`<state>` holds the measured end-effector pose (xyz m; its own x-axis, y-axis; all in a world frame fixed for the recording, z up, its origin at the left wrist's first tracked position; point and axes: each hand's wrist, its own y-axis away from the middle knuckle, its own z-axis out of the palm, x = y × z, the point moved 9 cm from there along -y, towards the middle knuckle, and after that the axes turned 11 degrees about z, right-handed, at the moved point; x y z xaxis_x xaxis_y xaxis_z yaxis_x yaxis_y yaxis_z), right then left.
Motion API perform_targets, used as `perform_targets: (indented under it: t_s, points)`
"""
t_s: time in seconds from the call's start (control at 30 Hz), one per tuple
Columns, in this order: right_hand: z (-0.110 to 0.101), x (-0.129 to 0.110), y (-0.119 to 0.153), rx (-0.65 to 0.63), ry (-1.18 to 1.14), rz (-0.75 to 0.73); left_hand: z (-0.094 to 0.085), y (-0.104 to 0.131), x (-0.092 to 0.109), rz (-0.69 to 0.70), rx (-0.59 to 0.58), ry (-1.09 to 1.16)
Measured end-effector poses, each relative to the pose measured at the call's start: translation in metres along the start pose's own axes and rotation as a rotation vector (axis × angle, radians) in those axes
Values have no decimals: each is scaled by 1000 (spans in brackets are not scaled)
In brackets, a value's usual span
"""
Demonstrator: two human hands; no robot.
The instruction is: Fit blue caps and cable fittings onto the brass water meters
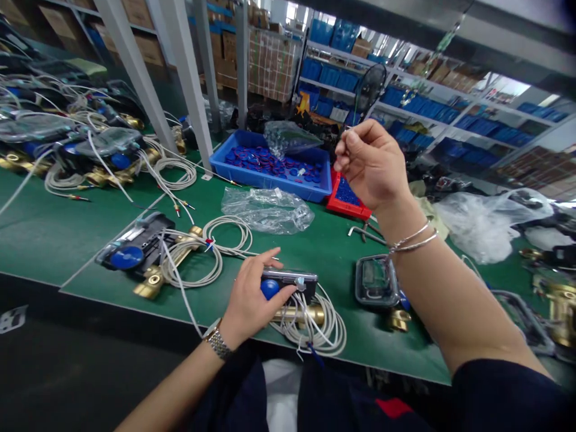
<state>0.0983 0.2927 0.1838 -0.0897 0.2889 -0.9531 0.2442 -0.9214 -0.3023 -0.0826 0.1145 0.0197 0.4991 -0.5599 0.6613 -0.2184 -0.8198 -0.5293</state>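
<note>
My left hand [254,294] holds a brass-bodied meter [293,277] at the bench's front edge, the thumb on its near side and the fingers over its left end. The meter has a blue round cap [269,289], and a coiled white cable [333,327] lies against it. My right hand [371,159] is raised above the bench with thumb and fingertips pinched together. Whatever sits in that pinch is too small to make out. To the left, another meter [139,246] with a blue disc and coiled cable lies on the green bench top [252,330].
A blue tray [270,183] of blue discs stands at the back, a red bin [348,198] beside it. Nearby lie a clear plastic bag [267,210] and hex keys [366,233]. A third meter [377,281] is on the right. Several cabled meters crowd the left; grey posts [191,84] rise behind.
</note>
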Motion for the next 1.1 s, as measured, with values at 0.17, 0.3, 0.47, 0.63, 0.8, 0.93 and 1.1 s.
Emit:
perform_targets:
  t_s: [0.17,0.3,0.47,0.63,0.8,0.93,1.1]
  points:
    - [21,49,62,-182,135,332,-8,16,-2,-54,-3,-25]
    - [51,93,98,-419,291,454,-10,24,-3,-48,-2,-52]
    - [78,112,109,-513,508,376,-9,24,-6,-55,-12,-60]
    - [88,107,111,-527,675,244,-10,23,-6,-26,-16,-76]
    - [91,100,114,-551,768,180,-10,23,-6,-16,-12,-71]
    - [99,91,118,-615,855,113,-10,23,-6,-10,-8,-77]
    - [109,88,122,-675,868,106,-8,25,-8,-9,-12,-82]
